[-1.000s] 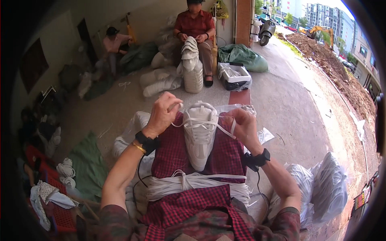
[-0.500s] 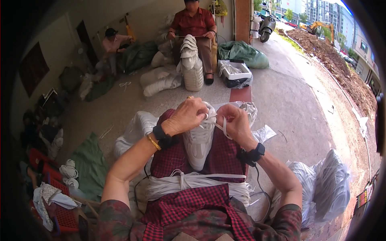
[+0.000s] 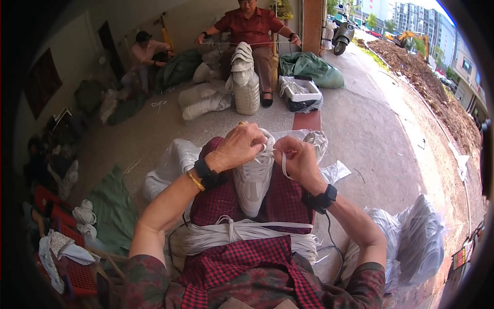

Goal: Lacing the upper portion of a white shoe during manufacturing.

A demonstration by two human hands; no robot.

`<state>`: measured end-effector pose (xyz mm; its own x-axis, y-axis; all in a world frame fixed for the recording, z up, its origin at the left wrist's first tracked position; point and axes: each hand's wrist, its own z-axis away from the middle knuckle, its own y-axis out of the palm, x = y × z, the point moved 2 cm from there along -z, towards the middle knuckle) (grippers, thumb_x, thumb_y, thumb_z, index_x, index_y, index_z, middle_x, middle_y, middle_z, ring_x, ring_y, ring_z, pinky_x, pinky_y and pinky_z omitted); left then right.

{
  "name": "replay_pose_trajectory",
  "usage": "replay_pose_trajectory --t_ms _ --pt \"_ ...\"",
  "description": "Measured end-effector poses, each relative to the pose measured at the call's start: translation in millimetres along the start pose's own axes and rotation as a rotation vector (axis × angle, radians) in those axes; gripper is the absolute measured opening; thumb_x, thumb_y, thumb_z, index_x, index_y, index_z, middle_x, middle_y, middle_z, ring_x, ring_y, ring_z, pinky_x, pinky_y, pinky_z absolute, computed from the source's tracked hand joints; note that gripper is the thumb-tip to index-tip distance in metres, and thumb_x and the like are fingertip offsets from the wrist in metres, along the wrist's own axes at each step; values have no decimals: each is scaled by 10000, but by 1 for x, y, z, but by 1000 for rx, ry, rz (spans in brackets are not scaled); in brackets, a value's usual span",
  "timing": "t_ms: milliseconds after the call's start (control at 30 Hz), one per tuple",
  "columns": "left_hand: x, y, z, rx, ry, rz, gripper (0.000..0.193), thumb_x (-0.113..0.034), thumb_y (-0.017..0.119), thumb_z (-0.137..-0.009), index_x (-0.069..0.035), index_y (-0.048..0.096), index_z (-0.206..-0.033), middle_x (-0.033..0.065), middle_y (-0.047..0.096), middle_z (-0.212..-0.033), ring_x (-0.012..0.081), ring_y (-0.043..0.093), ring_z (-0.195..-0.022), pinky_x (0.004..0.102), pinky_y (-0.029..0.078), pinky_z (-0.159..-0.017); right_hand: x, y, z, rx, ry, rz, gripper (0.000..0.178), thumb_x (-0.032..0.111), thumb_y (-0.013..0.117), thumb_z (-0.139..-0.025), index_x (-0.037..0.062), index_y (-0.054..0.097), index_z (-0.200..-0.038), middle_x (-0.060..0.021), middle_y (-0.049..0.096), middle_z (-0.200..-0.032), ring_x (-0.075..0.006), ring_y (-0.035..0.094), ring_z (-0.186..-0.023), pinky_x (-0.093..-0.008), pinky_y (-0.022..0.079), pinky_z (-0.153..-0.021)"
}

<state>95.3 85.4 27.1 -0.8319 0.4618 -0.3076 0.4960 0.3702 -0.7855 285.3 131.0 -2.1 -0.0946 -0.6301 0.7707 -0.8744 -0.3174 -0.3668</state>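
A white and grey sneaker upper (image 3: pixel 252 189) rests between my knees with its toe pointing toward me. My left hand (image 3: pixel 237 148) is closed at the upper's lacing edge, thumb and fingertips pinched by the top eyelets. Close beside it, my right hand (image 3: pixel 300 160) pinches a white shoelace (image 3: pixel 284 166), part of which loops down below the fingers. Lace rows run across the front of the upper. The fingertips cover the exact eyelet. Across my lap, over a checked apron (image 3: pixel 236 262), lies a tied bundle of white laces (image 3: pixel 247 236).
Ahead sits a co-worker in a red shirt (image 3: pixel 250 28) behind a tall stack of uppers (image 3: pixel 246 87). A white box (image 3: pixel 302 93) stands to their right. Plastic-wrapped bundles (image 3: pixel 419 242) lie at my right, a red basket (image 3: pixel 82 275) at my left. Another person (image 3: pixel 144 54) sits far left.
My right hand has shifted slightly left toward the upper, and its hanging lace loop looks narrower. My left hand holds nearly the same place. The co-worker's hands have spread apart, stretching a white cord.
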Motion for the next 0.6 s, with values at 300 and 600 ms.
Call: replay_pose_trajectory --t_ms 300,600 --pt "2 4 -3 100 15 -19 99 -77 664 -774 -5 690 -837 143 658 -849 324 630 -840 414 477 -800 -12 8 -11 129 -37 -10 294 60 662 -820 15 650 -1110 -127 716 -783 -189 659 -671 -329 511 -651" --pt "27 -63 3 -9 146 -733 79 -103 630 -791 -28 654 -782 153 578 -905 324 577 -940 444 443 -872 -4 3 -5 202 46 -133 288 62 513 -913 28 614 -1181 -53 661 -706 -111 565 -601 -282 462 -568"
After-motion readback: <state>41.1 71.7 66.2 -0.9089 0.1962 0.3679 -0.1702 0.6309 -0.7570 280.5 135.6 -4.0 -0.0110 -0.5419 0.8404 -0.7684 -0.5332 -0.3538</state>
